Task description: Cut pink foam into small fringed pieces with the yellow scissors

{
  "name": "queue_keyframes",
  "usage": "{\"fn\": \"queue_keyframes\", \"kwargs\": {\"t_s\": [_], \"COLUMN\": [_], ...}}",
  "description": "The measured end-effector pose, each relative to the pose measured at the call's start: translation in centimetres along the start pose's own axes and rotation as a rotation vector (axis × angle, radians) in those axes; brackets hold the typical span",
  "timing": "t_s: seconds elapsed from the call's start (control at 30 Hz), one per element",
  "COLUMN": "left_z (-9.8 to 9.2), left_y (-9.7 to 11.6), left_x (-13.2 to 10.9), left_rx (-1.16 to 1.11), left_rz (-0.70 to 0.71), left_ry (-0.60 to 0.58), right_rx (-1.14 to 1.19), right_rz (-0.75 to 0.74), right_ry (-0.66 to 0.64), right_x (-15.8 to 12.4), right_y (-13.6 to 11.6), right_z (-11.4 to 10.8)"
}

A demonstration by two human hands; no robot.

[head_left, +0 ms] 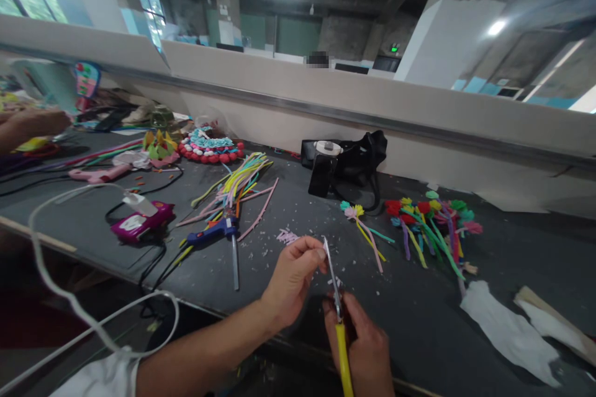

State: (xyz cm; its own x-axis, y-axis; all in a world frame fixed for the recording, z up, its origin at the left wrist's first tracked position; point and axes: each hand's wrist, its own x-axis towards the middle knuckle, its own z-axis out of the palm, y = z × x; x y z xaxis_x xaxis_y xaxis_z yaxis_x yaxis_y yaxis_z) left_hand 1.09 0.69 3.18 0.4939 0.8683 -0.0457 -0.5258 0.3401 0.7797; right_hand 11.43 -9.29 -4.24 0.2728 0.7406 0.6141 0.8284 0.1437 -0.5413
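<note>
My right hand [361, 341] is closed round a pair of scissors with yellow handles [339, 316], blades pointing up and away over the dark table [288, 211]. My left hand [291, 279] pinches something small at the blade tips; I cannot make out what it is. Pale pink snippets [287, 236] lie on the table just beyond my left hand. A blue glue gun [214, 231] lies to the left of it.
Loose pipe cleaners [239, 183] lie spread left of centre, finished pipe-cleaner flowers [431, 217] to the right. A magenta device [141, 222] with cables, a black bag [354, 158], white paper scraps [505, 329] and a bead piece [209, 147] lie around. Another person's hand [32, 124] is far left.
</note>
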Motion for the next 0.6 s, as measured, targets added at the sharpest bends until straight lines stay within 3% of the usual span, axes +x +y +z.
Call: {"fn": "queue_keyframes", "kwargs": {"t_s": [0.6], "left_z": [0.17], "left_y": [0.0], "left_x": [0.08], "left_rx": [-0.024], "left_rz": [-0.011], "left_ry": [0.023], "right_rx": [0.045], "right_rz": [0.044], "right_ry": [-0.098], "right_x": [0.58], "right_y": [-0.6], "right_z": [-0.65]}}
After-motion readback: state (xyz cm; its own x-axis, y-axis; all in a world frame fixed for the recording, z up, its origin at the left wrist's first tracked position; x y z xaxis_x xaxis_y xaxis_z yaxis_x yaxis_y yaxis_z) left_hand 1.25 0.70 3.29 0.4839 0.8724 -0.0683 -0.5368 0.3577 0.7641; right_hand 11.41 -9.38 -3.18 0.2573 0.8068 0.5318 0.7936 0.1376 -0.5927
